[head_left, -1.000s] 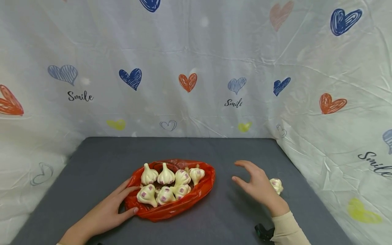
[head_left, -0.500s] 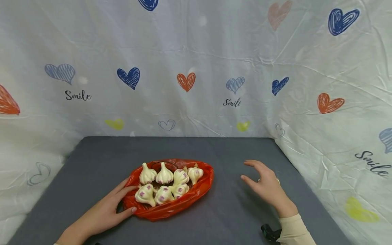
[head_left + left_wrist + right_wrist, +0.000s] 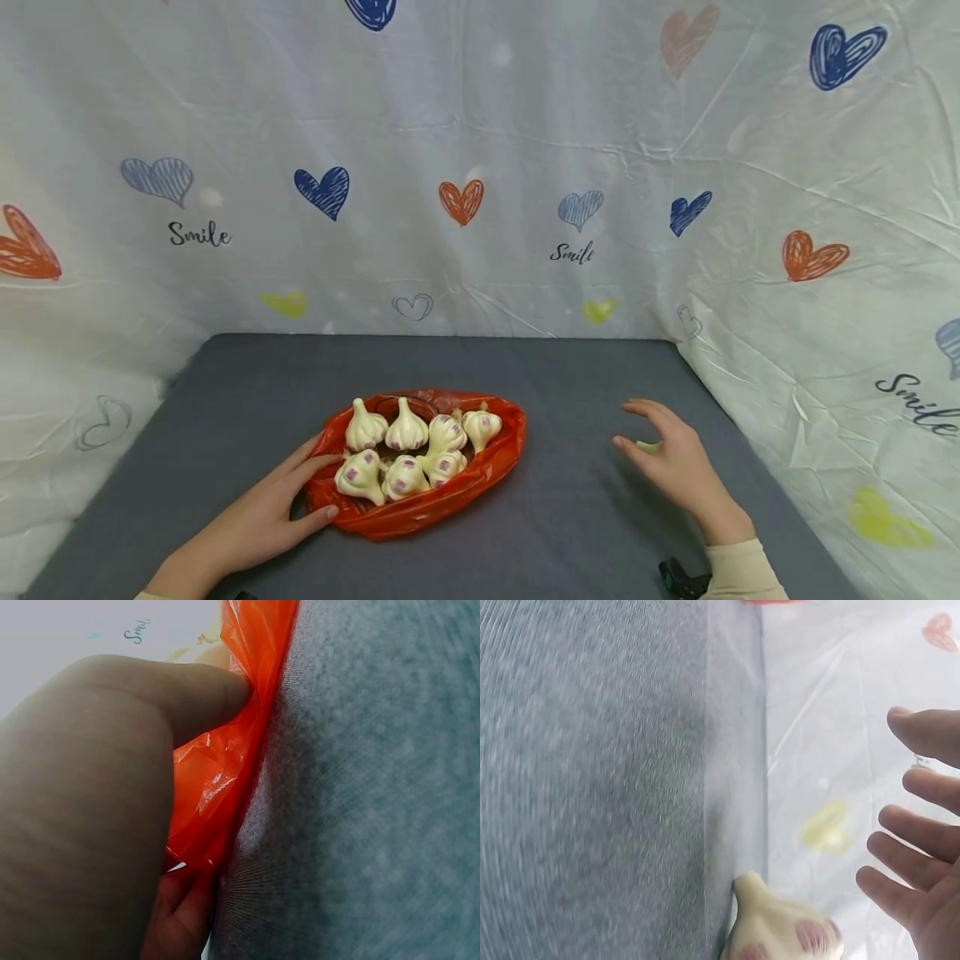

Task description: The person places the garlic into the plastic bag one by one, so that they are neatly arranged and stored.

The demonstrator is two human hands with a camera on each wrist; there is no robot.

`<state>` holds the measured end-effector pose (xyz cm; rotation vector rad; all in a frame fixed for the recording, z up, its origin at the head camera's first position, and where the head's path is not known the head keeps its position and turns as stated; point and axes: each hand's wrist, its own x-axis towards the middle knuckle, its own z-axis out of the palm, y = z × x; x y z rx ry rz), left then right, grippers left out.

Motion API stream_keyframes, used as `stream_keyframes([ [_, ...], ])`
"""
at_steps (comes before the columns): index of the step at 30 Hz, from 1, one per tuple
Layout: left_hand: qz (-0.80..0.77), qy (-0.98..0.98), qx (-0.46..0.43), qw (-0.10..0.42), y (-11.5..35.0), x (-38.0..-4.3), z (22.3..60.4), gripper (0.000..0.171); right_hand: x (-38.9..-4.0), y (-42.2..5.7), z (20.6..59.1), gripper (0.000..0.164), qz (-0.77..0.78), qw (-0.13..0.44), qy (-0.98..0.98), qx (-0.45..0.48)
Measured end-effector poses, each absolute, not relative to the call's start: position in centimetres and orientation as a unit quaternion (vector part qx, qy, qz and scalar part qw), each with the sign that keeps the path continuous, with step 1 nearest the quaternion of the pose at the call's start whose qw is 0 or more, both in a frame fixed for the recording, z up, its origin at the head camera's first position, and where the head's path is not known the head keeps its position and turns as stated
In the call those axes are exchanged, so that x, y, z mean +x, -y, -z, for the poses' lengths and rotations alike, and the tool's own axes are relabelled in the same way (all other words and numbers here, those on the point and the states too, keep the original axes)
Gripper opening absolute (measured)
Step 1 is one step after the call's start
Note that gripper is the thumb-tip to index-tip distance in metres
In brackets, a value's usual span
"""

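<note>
A red plastic bag (image 3: 420, 521) with its mouth rolled wide sits on the grey table, several garlic bulbs (image 3: 406, 432) lying inside in two rough rows. My left hand (image 3: 258, 517) holds the bag's left end, thumb on the near side and fingers on the far side; the left wrist view shows the thumb (image 3: 202, 694) pressed into the red plastic. Over the table to the right, my right hand (image 3: 678, 462) is held with fingers spread and nothing in them. One loose garlic bulb (image 3: 784, 926) stands near it, mostly hidden behind that hand in the head view.
The dark grey tabletop (image 3: 480, 362) ends at a pale curtain (image 3: 510, 125) printed with hearts, which also hangs along both sides. A black device (image 3: 682, 577) is at the right wrist.
My right hand has moved to the right, and the loose garlic bulb, visible beside it earlier, is now mostly covered by it. The left hand stays on the bag.
</note>
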<state>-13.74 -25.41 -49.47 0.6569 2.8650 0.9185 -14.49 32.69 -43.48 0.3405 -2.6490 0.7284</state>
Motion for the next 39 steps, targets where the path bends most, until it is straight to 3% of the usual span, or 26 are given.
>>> stream_keyframes([
  [39, -0.296, -0.930, 0.215, 0.032, 25.5, -13.9, 49.6, 0.076, -12.3, -38.0, 46.1, 0.049, -0.230, 0.215, 0.946, 0.079],
])
